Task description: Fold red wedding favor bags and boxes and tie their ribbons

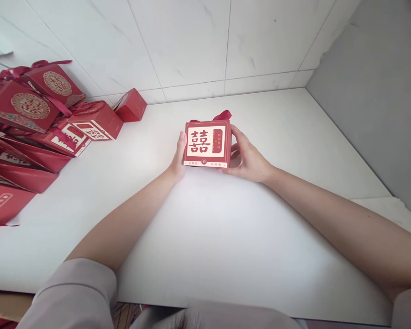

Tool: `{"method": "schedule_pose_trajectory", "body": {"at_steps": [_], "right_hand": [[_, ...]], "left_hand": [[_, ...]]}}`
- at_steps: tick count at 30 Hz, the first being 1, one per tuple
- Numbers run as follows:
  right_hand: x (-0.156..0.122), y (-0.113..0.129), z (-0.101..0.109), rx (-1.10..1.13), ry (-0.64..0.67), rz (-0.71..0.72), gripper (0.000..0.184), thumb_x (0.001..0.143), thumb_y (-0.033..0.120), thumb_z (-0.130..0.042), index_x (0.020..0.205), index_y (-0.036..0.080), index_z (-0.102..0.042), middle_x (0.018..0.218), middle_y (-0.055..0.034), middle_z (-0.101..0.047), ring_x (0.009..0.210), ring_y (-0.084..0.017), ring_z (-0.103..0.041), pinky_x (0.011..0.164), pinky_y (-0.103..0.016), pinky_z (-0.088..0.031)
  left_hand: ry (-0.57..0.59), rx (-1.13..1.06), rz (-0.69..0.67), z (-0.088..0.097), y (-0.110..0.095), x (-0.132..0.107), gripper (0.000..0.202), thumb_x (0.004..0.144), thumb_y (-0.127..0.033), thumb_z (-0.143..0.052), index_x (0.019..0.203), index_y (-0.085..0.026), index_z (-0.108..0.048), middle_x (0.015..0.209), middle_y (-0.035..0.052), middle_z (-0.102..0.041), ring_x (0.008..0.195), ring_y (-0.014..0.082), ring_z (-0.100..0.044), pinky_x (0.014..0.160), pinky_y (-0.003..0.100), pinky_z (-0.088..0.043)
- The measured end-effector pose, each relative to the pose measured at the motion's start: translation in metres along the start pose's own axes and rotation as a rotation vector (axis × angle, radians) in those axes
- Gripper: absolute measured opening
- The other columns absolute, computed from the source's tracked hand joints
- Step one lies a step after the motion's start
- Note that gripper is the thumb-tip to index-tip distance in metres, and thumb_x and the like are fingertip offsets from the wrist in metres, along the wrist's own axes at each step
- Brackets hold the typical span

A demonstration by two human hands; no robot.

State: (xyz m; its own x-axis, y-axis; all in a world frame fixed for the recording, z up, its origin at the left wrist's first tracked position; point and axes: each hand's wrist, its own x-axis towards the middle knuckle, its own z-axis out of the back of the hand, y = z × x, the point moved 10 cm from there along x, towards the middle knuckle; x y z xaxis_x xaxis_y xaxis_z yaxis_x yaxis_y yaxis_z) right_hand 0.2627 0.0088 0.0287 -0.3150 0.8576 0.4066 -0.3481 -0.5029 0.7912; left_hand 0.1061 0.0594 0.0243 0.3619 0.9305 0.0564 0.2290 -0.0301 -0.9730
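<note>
Between my two hands is a small red gift box [199,143] with a cream label on its near face, printed with a large red double character. Part of a dark red ribbon [222,116] shows above its top edge. My left hand [180,157] grips the box's left side, its thumb upright along the edge and its other fingers hidden behind. On the other side, my right hand [248,157] curls round the right face, with fingertips reaching under the bottom edge. The box's back is out of sight.
Several red gift boxes with ribbons [30,105] are piled at the left of the white table [205,237]. A plain red box [132,105] stands near the tiled wall [192,45]. A grey wall [373,91] borders the table's right side.
</note>
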Motion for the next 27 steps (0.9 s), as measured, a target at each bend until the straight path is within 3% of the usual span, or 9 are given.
{"method": "schedule_pose_trajectory", "body": {"at_steps": [12,27], "right_hand": [[0.0008,-0.0003,-0.0015,0.004,0.012,-0.014,0.118,0.078,0.054,-0.089,0.167,0.042,-0.013,0.168,-0.0144,-0.035,0.106,-0.033,-0.07,0.083,-0.054,-0.066],[0.0013,-0.0049,-0.0026,-0.001,0.021,-0.052,0.123,0.076,0.061,-0.089,0.169,0.039,-0.011,0.165,-0.0163,-0.04,0.104,-0.034,-0.072,0.084,-0.057,-0.067]], "left_hand": [[0.024,0.06,-0.06,0.0024,-0.002,0.0021,0.072,0.1,-0.08,-0.032,0.124,-0.025,-0.072,0.127,0.0027,-0.079,0.133,0.0307,-0.07,0.116,0.047,-0.058],[0.047,0.035,-0.058,0.0056,0.0035,0.0041,0.073,0.098,-0.082,-0.033,0.124,-0.026,-0.072,0.121,0.0036,-0.081,0.13,0.035,-0.071,0.111,0.052,-0.06]]}}
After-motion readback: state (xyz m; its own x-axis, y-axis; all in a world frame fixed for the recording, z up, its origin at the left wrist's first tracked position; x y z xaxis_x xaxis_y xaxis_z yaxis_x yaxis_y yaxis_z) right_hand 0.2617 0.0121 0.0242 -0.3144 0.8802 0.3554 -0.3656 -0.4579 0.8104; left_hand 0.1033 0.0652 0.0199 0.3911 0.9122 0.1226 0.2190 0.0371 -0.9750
